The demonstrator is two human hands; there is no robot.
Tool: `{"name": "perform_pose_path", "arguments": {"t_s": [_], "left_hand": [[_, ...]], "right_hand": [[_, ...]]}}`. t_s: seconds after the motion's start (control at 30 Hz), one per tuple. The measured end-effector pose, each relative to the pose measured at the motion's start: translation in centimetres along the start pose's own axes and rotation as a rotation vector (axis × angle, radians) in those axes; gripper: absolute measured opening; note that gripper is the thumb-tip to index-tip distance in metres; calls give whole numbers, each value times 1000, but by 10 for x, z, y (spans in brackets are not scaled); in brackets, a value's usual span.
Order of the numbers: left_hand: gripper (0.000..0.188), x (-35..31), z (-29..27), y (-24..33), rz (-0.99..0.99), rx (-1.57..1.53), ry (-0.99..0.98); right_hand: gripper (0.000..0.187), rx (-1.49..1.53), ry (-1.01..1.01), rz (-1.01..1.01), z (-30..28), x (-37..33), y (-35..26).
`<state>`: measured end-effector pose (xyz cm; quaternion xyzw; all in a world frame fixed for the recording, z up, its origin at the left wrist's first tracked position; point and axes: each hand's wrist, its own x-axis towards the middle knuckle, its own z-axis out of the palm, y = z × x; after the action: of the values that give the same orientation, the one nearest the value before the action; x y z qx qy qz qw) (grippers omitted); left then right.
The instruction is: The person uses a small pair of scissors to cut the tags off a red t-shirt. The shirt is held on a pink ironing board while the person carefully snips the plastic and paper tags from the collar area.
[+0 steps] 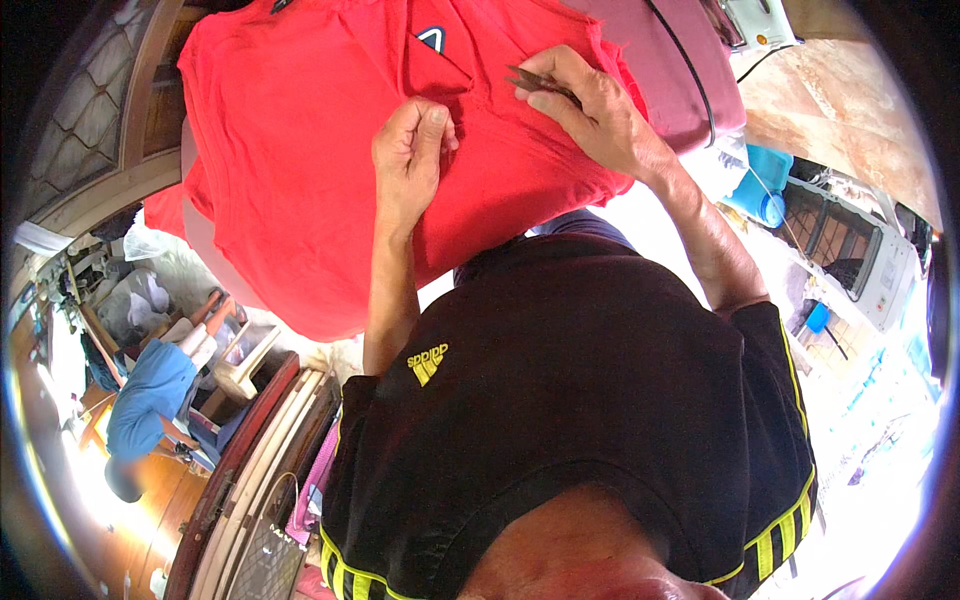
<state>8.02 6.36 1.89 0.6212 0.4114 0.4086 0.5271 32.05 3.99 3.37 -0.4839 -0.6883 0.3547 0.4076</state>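
Observation:
A red garment lies spread over a padded surface in front of me, with a small dark-and-white triangular patch near a folded flap of cloth. My left hand rests over the red cloth, its fingers curled in and pressed together; whatever they may pinch is hidden. To the right, my right hand grips dark thread snips whose two pointed tips face left, slightly apart, above the garment. The hands are separated by a short stretch of red cloth.
Maroon cloth with a black cord across it covers the surface at far right. A white machine part stands beyond. A blue container and a grey-framed fan sit at right. Another person in blue is at lower left, near stacked boards.

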Motion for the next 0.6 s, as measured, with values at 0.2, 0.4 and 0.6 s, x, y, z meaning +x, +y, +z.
{"name": "perform_pose_path", "arguments": {"t_s": [0.2,0.4,0.6], "left_hand": [[26,8,7,-2,-71,-107,76],[29,13,4,5,-161,-174,67],[28,10,3,5,-159,-220,96]], "right_hand": [[26,-304,-99,-117,7,3,-12],[26,-525,-105,-195,19,8,-13],[29,-457,-156,-250,14,12,-2]]}}
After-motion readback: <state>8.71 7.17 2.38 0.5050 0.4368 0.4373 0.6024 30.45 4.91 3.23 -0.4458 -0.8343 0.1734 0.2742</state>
